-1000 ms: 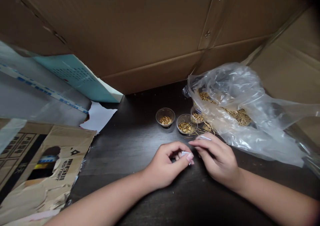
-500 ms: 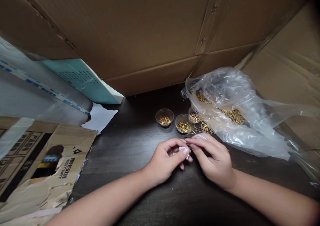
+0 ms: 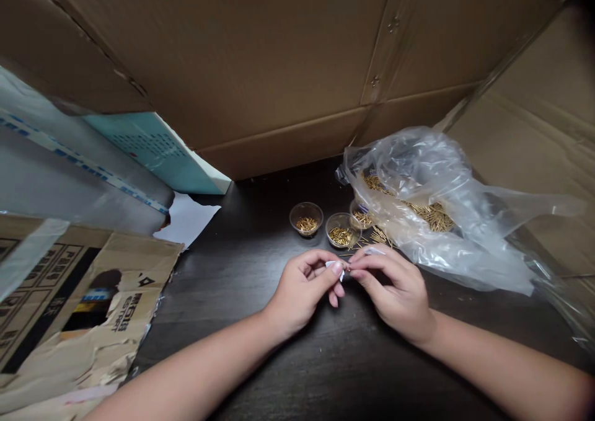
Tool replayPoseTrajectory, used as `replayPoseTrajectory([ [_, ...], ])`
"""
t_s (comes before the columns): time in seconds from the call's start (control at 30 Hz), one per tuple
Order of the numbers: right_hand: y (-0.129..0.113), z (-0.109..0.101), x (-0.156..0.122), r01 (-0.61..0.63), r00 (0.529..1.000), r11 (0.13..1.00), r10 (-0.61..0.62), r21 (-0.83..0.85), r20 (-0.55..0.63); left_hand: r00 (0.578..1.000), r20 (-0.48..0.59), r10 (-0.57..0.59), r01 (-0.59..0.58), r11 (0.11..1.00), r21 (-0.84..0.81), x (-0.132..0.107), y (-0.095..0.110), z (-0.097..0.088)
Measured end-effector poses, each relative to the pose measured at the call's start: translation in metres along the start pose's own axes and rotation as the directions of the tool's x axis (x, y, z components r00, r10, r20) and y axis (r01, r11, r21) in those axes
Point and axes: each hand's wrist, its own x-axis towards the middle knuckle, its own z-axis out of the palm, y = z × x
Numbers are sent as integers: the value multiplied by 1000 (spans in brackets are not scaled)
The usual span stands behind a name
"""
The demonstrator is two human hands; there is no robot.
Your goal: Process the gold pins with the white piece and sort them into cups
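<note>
My left hand (image 3: 304, 288) pinches a small white paper piece (image 3: 334, 269) between thumb and fingertips. My right hand (image 3: 395, 291) comes in from the other side, its fingertips touching or nearly touching that piece, and a thin white strip (image 3: 374, 252) sits in its fingers. Just beyond my hands stand several small clear plastic cups of brass pins, the nearest (image 3: 343, 230) and another (image 3: 306, 219) fully visible, a third (image 3: 361, 215) partly behind the bag. Loose brass pins (image 3: 379, 237) lie on the table beside them. A crumpled clear plastic bag (image 3: 465, 235) holds many more brass pins (image 3: 432, 215).
The dark wooden table (image 3: 242, 359) runs under everything. A brown cardboard sheet hangs overhead (image 3: 232, 55), and another stands at the right (image 3: 530, 129). Torn printed cardboard (image 3: 83, 309) lies at the lower left, near white paper (image 3: 186, 219) and a teal board (image 3: 153, 151).
Both hands have drawn closer together and moved slightly toward the cups. The white piece now shows smaller between my fingers. The view has shifted slightly, and the cups and bag sit in the same places on the table.
</note>
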Motion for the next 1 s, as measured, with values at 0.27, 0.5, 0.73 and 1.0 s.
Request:
replayPoseTrajectory([
  [0.27,3,-3,-2,30,999,998,-30,-53,-13,996,85,-14,18,998,-53,4,-1,-6],
  [0.5,3,-5,-5,85,996,994,-83,-74,30,991,133,-23,22,1000,7,7,6,-10],
  [0.73,2,-7,-5,126,992,986,-122,-111,42,979,193,-67,72,997,-20,9,6,-12],
  [1.0,1,-9,-4,180,983,970,-173,-161,58,967,247,-64,77,996,-42,9,5,-14],
])
